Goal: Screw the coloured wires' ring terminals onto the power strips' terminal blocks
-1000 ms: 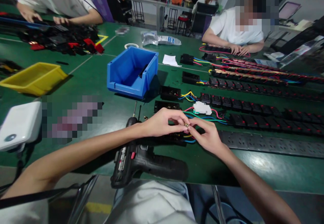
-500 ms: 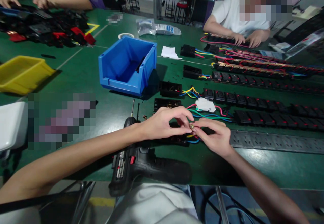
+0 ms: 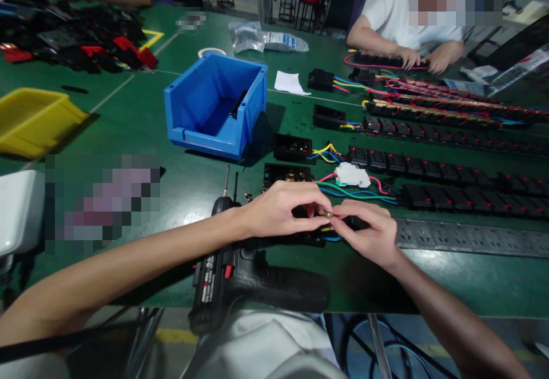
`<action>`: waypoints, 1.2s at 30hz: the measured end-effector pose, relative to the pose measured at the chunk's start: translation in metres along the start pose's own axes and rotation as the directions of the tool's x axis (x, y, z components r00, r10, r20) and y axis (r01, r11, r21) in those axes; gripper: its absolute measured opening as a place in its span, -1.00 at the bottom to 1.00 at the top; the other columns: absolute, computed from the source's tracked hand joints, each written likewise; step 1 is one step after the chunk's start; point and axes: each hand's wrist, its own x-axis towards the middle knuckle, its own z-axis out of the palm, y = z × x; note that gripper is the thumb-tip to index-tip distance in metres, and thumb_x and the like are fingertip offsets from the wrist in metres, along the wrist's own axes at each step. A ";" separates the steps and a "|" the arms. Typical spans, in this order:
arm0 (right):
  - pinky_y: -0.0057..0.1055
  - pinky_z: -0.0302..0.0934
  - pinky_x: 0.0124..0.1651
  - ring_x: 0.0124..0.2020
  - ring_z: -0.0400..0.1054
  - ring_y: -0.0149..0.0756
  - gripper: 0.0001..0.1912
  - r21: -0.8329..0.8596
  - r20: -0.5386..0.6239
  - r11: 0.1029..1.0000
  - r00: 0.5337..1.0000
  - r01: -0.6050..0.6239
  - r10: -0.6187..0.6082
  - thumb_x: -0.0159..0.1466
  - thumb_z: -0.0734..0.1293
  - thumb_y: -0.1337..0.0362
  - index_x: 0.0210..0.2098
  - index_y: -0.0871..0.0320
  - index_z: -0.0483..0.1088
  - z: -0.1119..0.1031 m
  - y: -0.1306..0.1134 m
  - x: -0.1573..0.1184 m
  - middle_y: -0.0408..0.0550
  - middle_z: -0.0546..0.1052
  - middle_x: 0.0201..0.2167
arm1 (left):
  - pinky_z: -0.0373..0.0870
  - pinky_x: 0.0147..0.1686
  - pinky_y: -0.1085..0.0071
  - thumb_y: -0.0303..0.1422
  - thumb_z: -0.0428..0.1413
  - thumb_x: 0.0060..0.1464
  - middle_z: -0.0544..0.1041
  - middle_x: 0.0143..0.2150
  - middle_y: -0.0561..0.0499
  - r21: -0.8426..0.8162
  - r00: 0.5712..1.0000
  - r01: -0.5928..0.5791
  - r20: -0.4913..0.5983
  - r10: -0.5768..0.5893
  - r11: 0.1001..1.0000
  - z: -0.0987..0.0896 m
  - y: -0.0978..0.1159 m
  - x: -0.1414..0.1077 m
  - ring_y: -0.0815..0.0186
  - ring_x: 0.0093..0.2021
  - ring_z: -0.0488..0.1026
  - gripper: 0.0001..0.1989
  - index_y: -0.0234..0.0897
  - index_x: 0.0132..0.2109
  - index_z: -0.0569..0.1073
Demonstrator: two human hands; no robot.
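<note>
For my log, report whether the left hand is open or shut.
Shut: fingers of the left hand are closed on a small gold-coloured piece, opposite the right hand.

— Any readable words here?
— None that I can make out. The black plastic, pistol-shaped power drill (image 3: 253, 284) bears white and red lettering (image 3: 208, 282) along its body, too blurred to read.
— And the clear, crinkled plastic packet (image 3: 285, 42) with the blue print (image 3: 290, 41)?
— Its print is too small and blurred to read as well.

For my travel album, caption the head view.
Left hand and right hand hold a tiny brassy part near a power drill.
</note>
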 end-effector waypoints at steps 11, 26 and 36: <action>-0.59 0.32 -0.37 -0.47 0.43 -0.50 -0.90 -0.027 -0.018 0.998 0.999 -0.050 0.049 0.19 0.37 0.40 -0.27 0.16 0.46 -0.001 -0.003 0.001 -0.15 0.53 -0.47 | 0.37 -0.32 0.52 -0.41 0.11 0.14 0.50 -0.34 0.02 0.044 1.000 -0.002 -0.015 0.003 0.999 0.001 0.001 0.000 0.44 -0.36 0.41 -0.91 -0.32 -0.19 0.45; -0.60 0.30 -0.39 -0.51 0.40 -0.53 -0.89 0.018 -0.001 0.998 0.998 -0.058 0.058 0.18 0.37 0.45 -0.29 0.19 0.42 0.001 -0.001 -0.001 -0.20 0.50 -0.52 | 0.36 -0.30 0.50 -0.39 0.10 0.17 0.51 -0.28 -0.01 0.070 1.000 -0.005 0.008 0.005 0.998 0.001 -0.003 -0.002 0.43 -0.34 0.42 -0.89 -0.31 -0.17 0.46; -0.65 0.31 -0.37 -0.51 0.42 -0.56 -0.83 0.065 0.050 0.989 0.990 -0.136 0.133 0.21 0.35 0.45 -0.19 0.21 0.39 0.001 -0.002 -0.002 -0.23 0.50 -0.53 | 0.37 -0.30 0.49 -0.41 0.12 0.16 0.52 -0.26 -0.03 0.052 1.000 -0.023 -0.004 0.023 0.998 0.000 -0.004 -0.003 0.41 -0.31 0.44 -0.88 -0.33 -0.16 0.48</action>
